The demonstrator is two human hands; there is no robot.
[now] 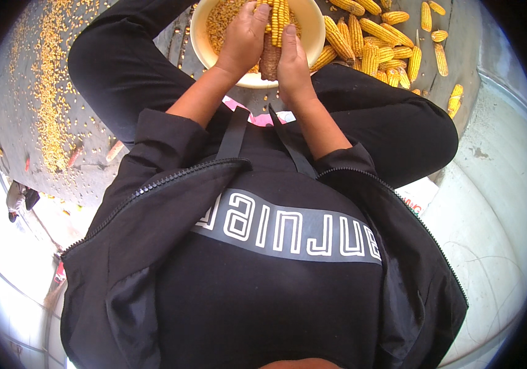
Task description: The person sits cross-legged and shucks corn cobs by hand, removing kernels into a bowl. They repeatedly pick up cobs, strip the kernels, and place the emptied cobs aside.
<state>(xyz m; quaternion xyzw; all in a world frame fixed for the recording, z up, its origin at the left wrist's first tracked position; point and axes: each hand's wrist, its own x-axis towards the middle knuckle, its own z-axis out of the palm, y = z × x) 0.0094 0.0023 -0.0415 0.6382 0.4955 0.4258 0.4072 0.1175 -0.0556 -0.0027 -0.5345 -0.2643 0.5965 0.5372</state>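
Observation:
Both my hands are over a cream-coloured basin [316, 46] that holds loose corn kernels [221, 23]. An ear of dried yellow corn [280, 20] is between them, lying against a bare reddish-brown corncob [270, 60]. My left hand [247, 39], at the picture's left side of the cobs, cannot be confirmed as left from the crossing of views; it has its fingers round the upper part. My right hand [293, 64] presses along the other side, thumb pointing up. The fingers beneath the cobs are hidden.
A pile of unshelled corn ears [370, 57] lies beside the basin at the right, with several more ears scattered beyond. A band of loose kernels [51, 115] covers the grey surface at the left, near some bare cobs [114, 151]. My crossed legs flank the basin.

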